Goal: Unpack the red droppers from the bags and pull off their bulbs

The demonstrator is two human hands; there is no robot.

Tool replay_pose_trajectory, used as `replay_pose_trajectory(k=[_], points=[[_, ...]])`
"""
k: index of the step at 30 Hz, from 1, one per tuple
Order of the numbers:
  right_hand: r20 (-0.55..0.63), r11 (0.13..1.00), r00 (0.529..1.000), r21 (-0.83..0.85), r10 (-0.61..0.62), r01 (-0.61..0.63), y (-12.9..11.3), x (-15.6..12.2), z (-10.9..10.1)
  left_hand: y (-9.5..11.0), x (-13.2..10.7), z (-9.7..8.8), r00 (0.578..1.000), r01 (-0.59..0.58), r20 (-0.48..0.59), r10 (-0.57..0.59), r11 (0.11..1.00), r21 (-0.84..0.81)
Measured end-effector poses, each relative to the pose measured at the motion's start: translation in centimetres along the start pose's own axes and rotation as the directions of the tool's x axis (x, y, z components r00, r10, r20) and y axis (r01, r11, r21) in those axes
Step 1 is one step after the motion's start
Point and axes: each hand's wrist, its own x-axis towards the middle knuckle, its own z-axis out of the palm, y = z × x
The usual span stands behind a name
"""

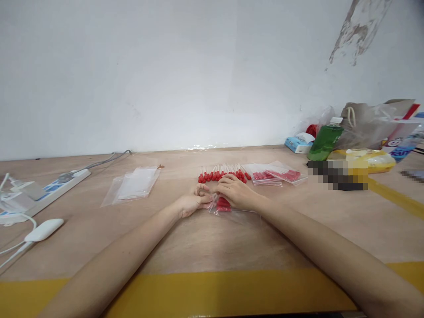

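Between my hands lies a clear plastic bag (236,215) with several red-tipped sticks (223,204) inside. My left hand (195,201) pinches the bag's left end between thumb and fingers. My right hand (236,191) is bent over the bag's upper side, its fingertips close to the same end and partly covering the red tips. Just beyond my hands, a row of loose red-tipped white sticks (212,176) lies on the table, tips toward me. To their right are filled clear bags (268,173) with more red-tipped sticks, overlapping one another.
Flat clear bags (134,184) lie stacked at left. A power strip (46,196) with cables and a white device (44,229) occupy the far left. At back right stand a green bottle (326,139), a tissue pack (298,143) and a yellow packet (374,163). Yellow tape (215,289) marks the front edge.
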Motion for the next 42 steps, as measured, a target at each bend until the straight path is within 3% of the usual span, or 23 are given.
replay_pose_trajectory(k=[5, 12, 17, 20, 22, 24, 28, 31, 35, 38, 42], points=[[-0.009, 0.999, 1.0, 0.037, -0.027, 0.028, 0.1, 0.0, 0.0, -0.1, 0.0, -0.2, 0.999, -0.009, 0.031, 0.009, 1.0, 0.004], [-0.109, 1.0, 0.994, 0.008, -0.018, 0.019, -0.1, -0.2, 0.8, 0.0, -0.2, 0.2, 0.999, -0.027, 0.034, 0.023, 0.991, 0.132], [-0.108, 1.0, 0.994, 0.004, -0.013, 0.013, -0.5, 0.1, 0.6, -0.3, 0.2, 0.6, 0.989, -0.117, -0.067, 0.128, 0.982, 0.15], [-0.146, 0.998, 0.989, 0.065, 0.036, -0.027, -0.4, 0.1, -0.1, -0.5, 0.6, 0.1, 0.967, -0.146, -0.18, 0.182, 0.969, 0.199], [-0.147, 0.994, 0.988, 0.099, 0.055, -0.041, -0.3, 0.0, -0.5, -0.6, 0.8, -0.3, 0.954, -0.183, -0.189, 0.233, 0.952, 0.247], [-0.137, 0.99, 0.989, 0.133, 0.06, -0.042, -0.1, -0.2, -0.8, -0.8, 0.9, -0.8, 0.93, -0.284, -0.118, 0.348, 0.885, 0.369], [-0.097, 0.985, 0.994, 0.171, 0.049, -0.032, -0.3, -0.2, -1.2, -1.3, 0.6, -1.2, 0.85, -0.451, 0.108, 0.516, 0.606, 0.655], [-0.027, 0.982, 0.998, 0.18, 0.065, -0.059, -0.8, -0.7, -2.0, -1.6, 0.2, -1.1, 0.814, -0.456, 0.184, 0.552, 0.409, 0.791], [0.089, 0.966, 0.978, 0.162, 0.189, -0.202, -1.6, -2.6, -3.3, -1.6, -0.2, -1.0, 0.753, -0.4, 0.226, 0.618, 0.158, 0.903], [0.102, 0.951, 0.96, 0.145, 0.262, -0.275, -2.0, -4.2, -3.3, -1.5, -0.6, -0.7, 0.725, -0.483, 0.307, 0.617, 0.137, 0.865], [0.05, 0.91, 0.938, 0.231, 0.343, -0.345, -2.0, -5.5, -1.9, -1.4, -0.9, -0.5, 0.738, -0.563, 0.337, 0.584, 0.258, 0.785]])
